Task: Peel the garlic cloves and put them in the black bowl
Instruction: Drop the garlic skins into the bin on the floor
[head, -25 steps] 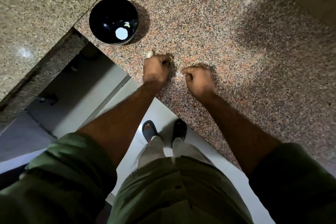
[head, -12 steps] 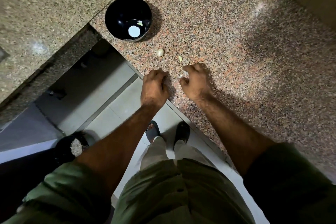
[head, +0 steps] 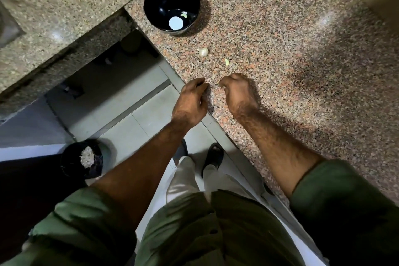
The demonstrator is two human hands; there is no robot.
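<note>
**Two garlic pieces on the counter, one in the bowl**

Two containers show. Top centre, the black bowl stands on the speckled granite counter; inside lie a small pale-green peeled clove and a round white glare spot. Lower left, on the floor, a black bin holds a heap of pale scraps.

Below the bowl, an unpeeled garlic clove rests on the counter, with a small greenish piece just right of it.

At centre, the left hand hangs with fingers loosely curled, holding nothing. The right hand has fingers bent inward; whether it pinches anything cannot be told.
</note>
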